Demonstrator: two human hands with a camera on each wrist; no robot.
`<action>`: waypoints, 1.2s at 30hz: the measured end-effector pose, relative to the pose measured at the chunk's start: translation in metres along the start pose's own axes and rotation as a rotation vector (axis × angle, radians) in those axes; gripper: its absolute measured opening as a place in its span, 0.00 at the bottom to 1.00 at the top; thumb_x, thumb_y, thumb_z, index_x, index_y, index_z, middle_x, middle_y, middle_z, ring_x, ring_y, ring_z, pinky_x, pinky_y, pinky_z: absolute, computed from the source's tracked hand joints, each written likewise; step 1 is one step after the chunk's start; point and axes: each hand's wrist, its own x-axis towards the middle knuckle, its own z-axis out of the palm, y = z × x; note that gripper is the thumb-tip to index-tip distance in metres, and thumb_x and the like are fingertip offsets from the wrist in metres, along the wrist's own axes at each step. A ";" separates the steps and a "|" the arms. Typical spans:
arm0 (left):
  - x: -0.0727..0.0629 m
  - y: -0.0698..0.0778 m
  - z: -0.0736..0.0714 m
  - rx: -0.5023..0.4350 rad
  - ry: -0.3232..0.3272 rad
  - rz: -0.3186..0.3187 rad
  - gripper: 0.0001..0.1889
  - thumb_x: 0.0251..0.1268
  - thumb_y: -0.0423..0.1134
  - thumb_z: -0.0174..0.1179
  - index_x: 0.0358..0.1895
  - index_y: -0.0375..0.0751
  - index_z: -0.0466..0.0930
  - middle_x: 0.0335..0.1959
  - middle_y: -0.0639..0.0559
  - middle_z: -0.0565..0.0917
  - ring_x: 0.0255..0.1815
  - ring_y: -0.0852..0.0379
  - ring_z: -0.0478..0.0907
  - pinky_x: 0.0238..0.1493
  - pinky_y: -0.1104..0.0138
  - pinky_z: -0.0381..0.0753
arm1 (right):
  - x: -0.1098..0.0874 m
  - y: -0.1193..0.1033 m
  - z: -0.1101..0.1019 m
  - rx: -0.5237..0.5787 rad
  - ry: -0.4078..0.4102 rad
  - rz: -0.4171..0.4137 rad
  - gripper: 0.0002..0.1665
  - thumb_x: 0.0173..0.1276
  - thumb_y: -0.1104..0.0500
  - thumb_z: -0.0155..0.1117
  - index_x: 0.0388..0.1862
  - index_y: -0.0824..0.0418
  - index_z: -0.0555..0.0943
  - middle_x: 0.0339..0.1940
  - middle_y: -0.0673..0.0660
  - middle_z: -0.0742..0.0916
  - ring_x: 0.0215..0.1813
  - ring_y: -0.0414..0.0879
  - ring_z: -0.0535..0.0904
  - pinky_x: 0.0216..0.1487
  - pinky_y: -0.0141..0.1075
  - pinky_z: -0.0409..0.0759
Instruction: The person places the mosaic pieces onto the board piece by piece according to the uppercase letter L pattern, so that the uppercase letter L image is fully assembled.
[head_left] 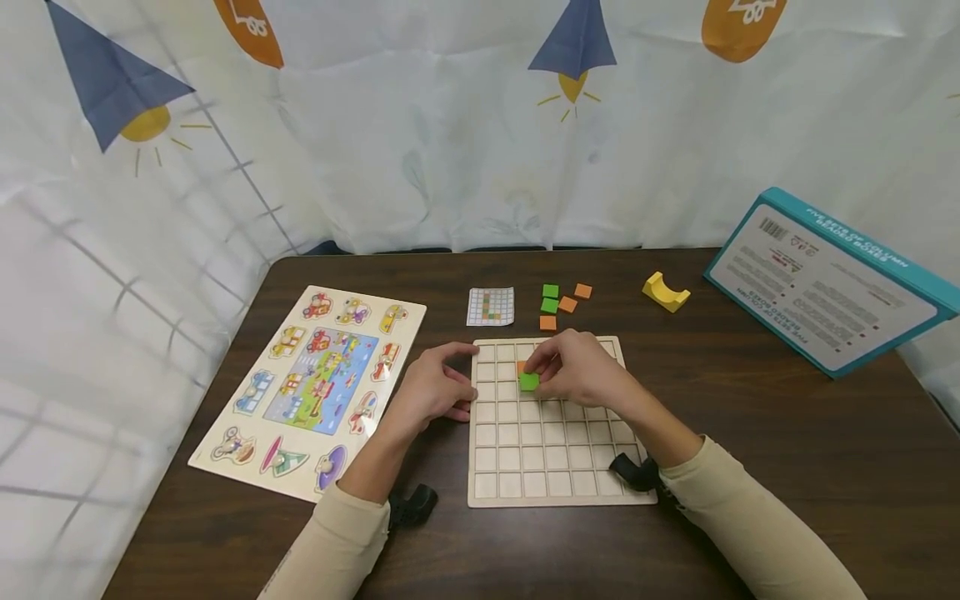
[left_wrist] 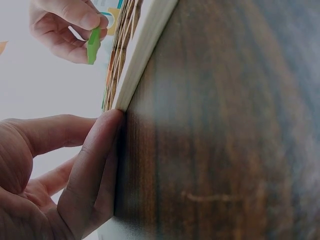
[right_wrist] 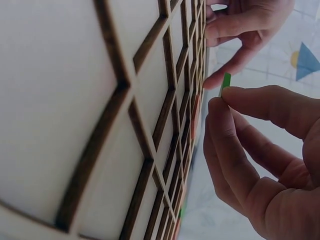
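My right hand (head_left: pixel 581 369) pinches a green square tile (head_left: pixel 528 382) between thumb and fingertips, above the wooden grid board (head_left: pixel 496 483). In the right wrist view the tile (right_wrist: pixel 226 82) stands edge-on, apart from the board's surface. An orange tile (head_left: pixel 521 366) lies in a square of the board, partly covered by my right fingers. Against the board's left edge rest the fingertips of my left hand (head_left: pixel 432 386). The left wrist view shows those fingers (left_wrist: pixel 102 132) touching the board's side, not wrapped round it.
Behind the board lie a small printed grid card (head_left: pixel 491 307) and loose green (head_left: pixel 551 291) and orange tiles (head_left: pixel 582 291). A vehicle puzzle board (head_left: pixel 247 467) is at left. To the right are a yellow curved block (head_left: pixel 665 293) and a teal-edged box (head_left: pixel 825 283).
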 end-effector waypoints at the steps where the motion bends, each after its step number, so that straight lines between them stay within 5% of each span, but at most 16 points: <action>1: 0.000 0.000 0.000 -0.001 0.000 0.002 0.35 0.58 0.22 0.68 0.70 0.50 0.77 0.38 0.39 0.85 0.23 0.52 0.86 0.25 0.58 0.92 | 0.000 0.000 0.000 -0.002 -0.001 0.001 0.13 0.55 0.68 0.78 0.41 0.60 0.91 0.32 0.52 0.89 0.35 0.42 0.84 0.38 0.34 0.86; 36: -0.001 -0.002 0.000 -0.010 0.001 0.020 0.35 0.58 0.22 0.67 0.70 0.50 0.77 0.37 0.40 0.85 0.23 0.52 0.86 0.25 0.58 0.92 | 0.001 0.002 0.003 -0.061 -0.037 -0.009 0.14 0.54 0.73 0.72 0.38 0.60 0.90 0.30 0.51 0.88 0.34 0.42 0.82 0.37 0.33 0.84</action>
